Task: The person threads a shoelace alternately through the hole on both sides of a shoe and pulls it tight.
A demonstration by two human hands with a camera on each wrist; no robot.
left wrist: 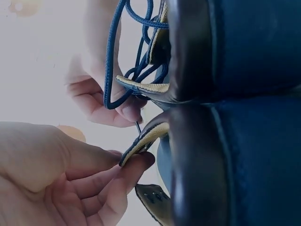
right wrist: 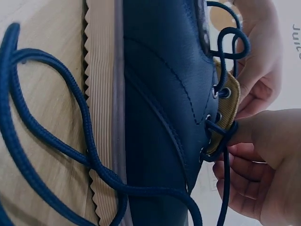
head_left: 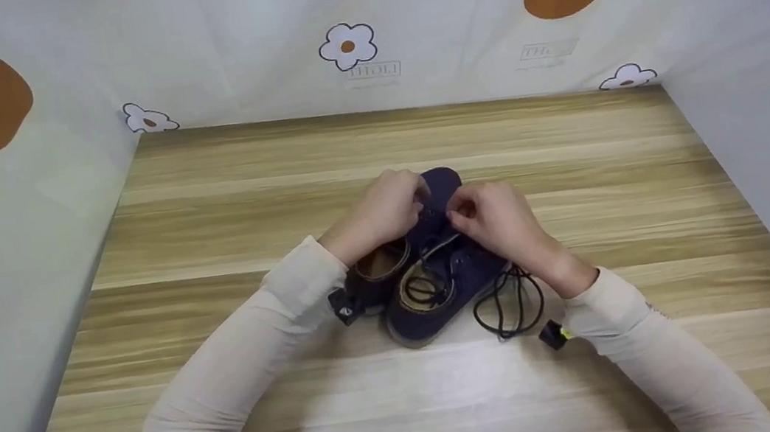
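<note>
Two dark blue lace-up shoes stand side by side, toes pointing away. My left hand [head_left: 391, 204] is over the left shoe [head_left: 444, 182]; in the left wrist view, its thumb and fingers pinch that shoe's eyelet flap [left wrist: 149, 134]. Close by, my right hand [head_left: 504, 219] pinches a dark shoelace; a thin dark end shows between its fingertips and the flap. The right shoe [head_left: 418, 327] has lace [right wrist: 216, 128] through some metal eyelets, with more lace curled over its opening. Part of the left shoe is hidden behind my left hand.
A loose loop of blue lace [head_left: 509, 311] lies on the wood-grain table [head_left: 240, 190] right of the shoes. Pale panels with printed flowers [head_left: 348, 46] stand at the back and both sides. Small black devices [head_left: 346, 306] sit at both wrists.
</note>
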